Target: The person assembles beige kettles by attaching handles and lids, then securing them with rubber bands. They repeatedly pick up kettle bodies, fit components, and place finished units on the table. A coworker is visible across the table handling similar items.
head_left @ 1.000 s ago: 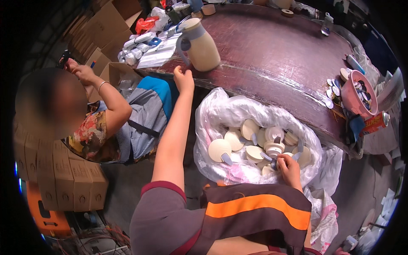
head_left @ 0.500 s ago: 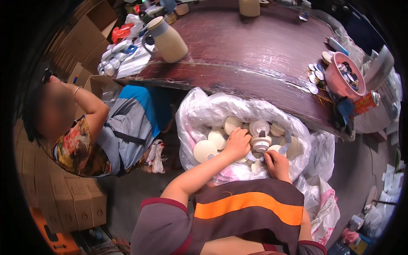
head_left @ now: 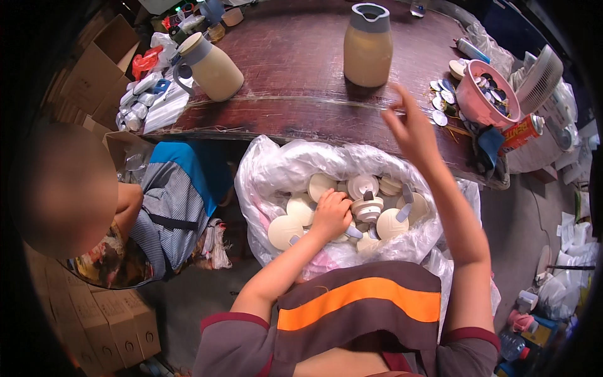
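Among the cream jug lids in a large clear plastic bag, my left hand is closed, its fingers bent against the side of a white-ringed jug lid. Part of its grip is hidden. Grey tabs stick out from several lids. My right hand is raised over the table's near edge, fingers apart, with nothing in it. Just beyond its fingertips stands a cream jug with a grey collar and an uncovered mouth; the hand is not visibly touching it.
A second cream jug, with its lid on, stands left on the dark red table. At right are a pink basket of small discs, a spray can and an orange tin. A person sits at left, by cardboard boxes.
My right hand has left the lids and risen forward to the table near the uncovered jug. My left hand stays among the lids. The view has shifted, and the person at left has lowered an arm.
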`<state>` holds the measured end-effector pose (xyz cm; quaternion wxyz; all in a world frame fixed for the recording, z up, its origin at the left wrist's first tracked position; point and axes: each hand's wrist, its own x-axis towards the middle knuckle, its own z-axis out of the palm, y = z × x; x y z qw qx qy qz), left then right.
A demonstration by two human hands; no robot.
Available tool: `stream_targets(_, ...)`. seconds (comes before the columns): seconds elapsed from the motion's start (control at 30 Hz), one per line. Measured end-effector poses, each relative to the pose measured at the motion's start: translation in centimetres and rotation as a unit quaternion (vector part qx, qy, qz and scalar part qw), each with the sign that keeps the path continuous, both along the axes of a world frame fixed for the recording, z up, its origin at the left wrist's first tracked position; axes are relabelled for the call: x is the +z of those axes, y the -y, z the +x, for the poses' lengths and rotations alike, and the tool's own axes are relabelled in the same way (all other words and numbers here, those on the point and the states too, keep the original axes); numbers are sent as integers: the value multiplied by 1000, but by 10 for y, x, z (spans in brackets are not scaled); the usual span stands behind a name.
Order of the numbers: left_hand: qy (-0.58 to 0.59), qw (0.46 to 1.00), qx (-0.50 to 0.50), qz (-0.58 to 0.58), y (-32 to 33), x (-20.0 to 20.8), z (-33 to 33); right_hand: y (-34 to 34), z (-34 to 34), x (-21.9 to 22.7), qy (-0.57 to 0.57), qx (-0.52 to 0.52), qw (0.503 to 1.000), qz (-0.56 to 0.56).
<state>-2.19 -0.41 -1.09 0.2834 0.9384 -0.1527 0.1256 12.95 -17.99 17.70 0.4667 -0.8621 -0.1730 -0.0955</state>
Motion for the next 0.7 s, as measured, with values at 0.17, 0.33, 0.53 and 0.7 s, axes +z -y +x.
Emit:
stream_targets(0.17,-3,1000,-5,-18,1,6,1,-36,119,45,143,-129,962,-196)
stream_targets(0.33,-8,1000,-11,-17,2,5,4,-26,147,15,262,-151,935,-188)
stream_targets(0.53,-171,786,138,-578,-45,50,29,17,62,13,315,-86,939,108)
stream_targets(0.7,-245,705,-1,-666,-77,127,58,52,-24,-6,104,81,926,355)
